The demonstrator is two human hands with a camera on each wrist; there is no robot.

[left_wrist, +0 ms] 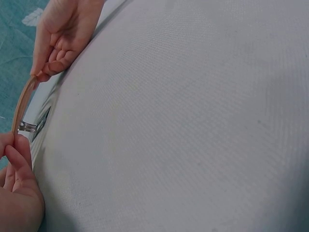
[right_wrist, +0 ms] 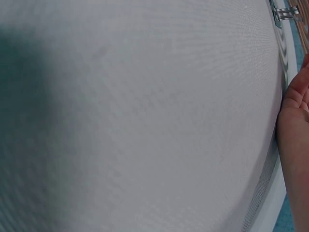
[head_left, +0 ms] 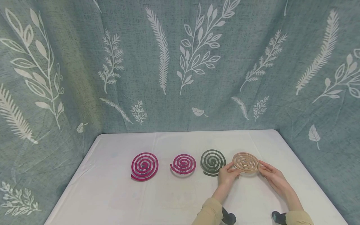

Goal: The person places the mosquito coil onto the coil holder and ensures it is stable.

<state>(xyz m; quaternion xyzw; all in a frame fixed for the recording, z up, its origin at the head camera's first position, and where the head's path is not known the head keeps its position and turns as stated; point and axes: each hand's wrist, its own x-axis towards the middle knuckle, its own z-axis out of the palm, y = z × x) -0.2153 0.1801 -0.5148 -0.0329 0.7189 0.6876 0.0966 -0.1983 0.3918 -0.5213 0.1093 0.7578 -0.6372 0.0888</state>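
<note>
A tan mosquito coil (head_left: 246, 162) is held level between both hands, above the white table. My left hand (head_left: 228, 175) pinches its left edge between thumb and fingers, and my right hand (head_left: 274, 178) pinches the right edge. From the left wrist, the coil (left_wrist: 21, 104) appears edge-on, with a small metal stand (left_wrist: 29, 127) under its middle; whether that stand bears on the table is hard to tell. The right wrist view catches only a bit of the coil (right_wrist: 303, 31) and stand (right_wrist: 288, 13). Just left of my left hand is a dark green coil (head_left: 212, 162).
Two magenta coils, one at the far left (head_left: 144, 166) and one near the middle (head_left: 183, 164), stand in a row with the green one. A white cloth covers the table (head_left: 157, 203). Behind and at the sides hangs a leaf-patterned teal curtain (head_left: 174, 115).
</note>
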